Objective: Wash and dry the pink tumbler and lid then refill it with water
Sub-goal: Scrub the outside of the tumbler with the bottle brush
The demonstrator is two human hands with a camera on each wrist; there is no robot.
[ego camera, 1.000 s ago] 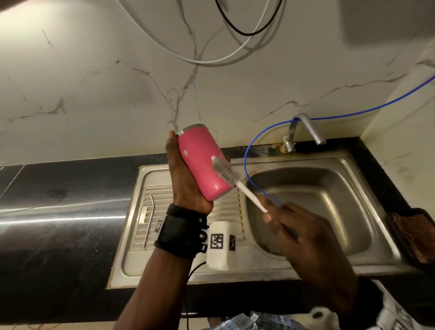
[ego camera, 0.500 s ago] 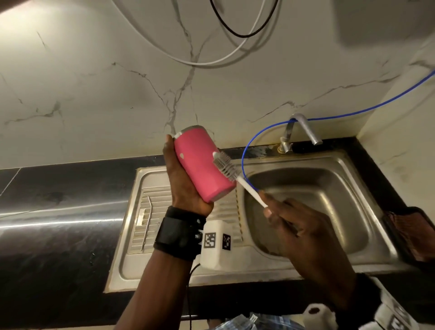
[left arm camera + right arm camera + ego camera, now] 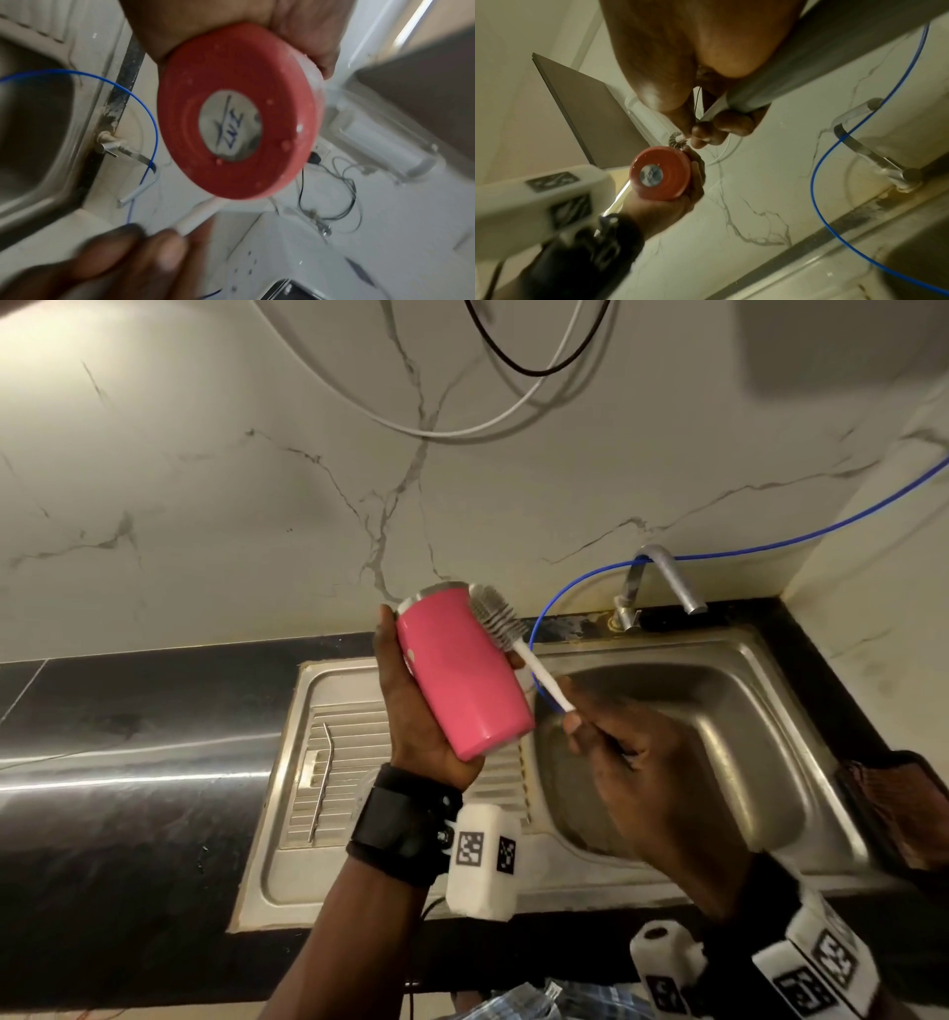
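The pink tumbler (image 3: 462, 675) is tilted above the sink's draining board, its steel rim pointing up toward the wall. My left hand (image 3: 416, 706) grips it round the body. Its base (image 3: 236, 113) fills the left wrist view and carries a round sticker with writing. My right hand (image 3: 611, 742) pinches the white handle of a bottle brush (image 3: 500, 621), whose bristles lie against the tumbler's side near the rim. In the right wrist view the tumbler's base (image 3: 661, 172) sits just below the brush tip (image 3: 677, 140). The lid is not visible.
A steel sink (image 3: 760, 690) lies below the hands, with a tap (image 3: 662, 577) at its back and a blue tube (image 3: 565, 593) looping into the basin. A bent metal straw (image 3: 323, 783) lies on the draining board. Cables hang on the marble wall. Black counter spreads left.
The brush head has slid up the tumbler's side from its lower half to near the rim. The right hand followed it upward. The left hand still holds the tumbler in the same place.
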